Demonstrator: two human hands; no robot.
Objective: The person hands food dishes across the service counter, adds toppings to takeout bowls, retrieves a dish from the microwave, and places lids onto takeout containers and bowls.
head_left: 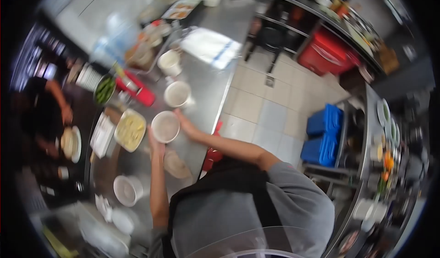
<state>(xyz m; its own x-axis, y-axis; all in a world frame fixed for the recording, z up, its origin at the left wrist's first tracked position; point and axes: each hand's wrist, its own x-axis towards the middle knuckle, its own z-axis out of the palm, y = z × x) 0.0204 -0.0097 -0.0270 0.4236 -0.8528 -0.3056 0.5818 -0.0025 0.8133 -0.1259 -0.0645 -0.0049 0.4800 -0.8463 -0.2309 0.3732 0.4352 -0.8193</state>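
Observation:
A round whitish plastic tub is between my two hands above the steel counter. My left hand grips its near side, and my right hand has its fingers curled against its right side. What the tub contains is blurred. Just beyond it two similar tubs, a middle one and a farther one, line up along the counter. A square container of pale yellow food sits left of my hands. Nearer to me on the left is another round clear tub.
A bowl of green pieces and a red object stand at the counter's far side. A white cloth with a blue stripe lies farther along. Across the counter a person is beside a plate. Blue bins stand right.

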